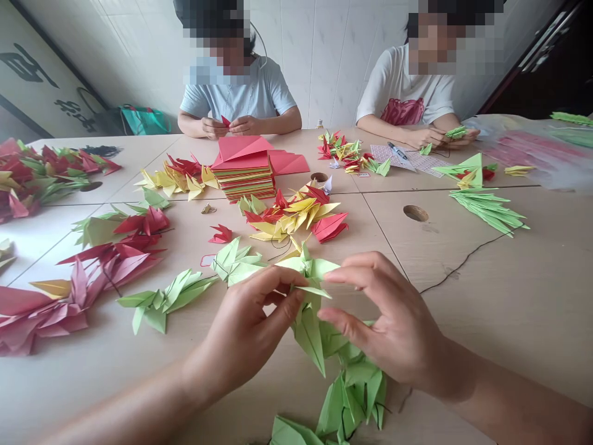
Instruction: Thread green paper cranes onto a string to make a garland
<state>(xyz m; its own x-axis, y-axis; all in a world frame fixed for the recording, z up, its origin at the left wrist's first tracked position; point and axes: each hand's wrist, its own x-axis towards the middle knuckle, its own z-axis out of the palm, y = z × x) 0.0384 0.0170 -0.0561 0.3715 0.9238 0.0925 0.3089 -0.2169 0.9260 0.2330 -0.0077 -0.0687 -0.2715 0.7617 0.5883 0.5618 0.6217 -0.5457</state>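
My left hand (pixel 250 318) pinches a light green paper crane (pixel 306 264) between thumb and fingers, just in front of me over the table. My right hand (pixel 401 327) is held at the crane's other side, its thumb and fingers apart around the folded wing. Below both hands lies a bunch of green paper cranes (pixel 349 395) joined by dark thread. Further green cranes (pixel 171 296) trail off to the left, linked to pink-red ones (pixel 88 290). A dark thread (pixel 456 269) runs over the table to the right of my right hand.
Across the table (pixel 532 309), one person (pixel 241 93) folds red paper and another (pixel 417 93) handles green pieces. Between us stand a stack of coloured paper (pixel 245 179), a pile of red and yellow cranes (pixel 296 216) and folded green strips (pixel 486 210). A cable hole (pixel 416 213) opens at right.
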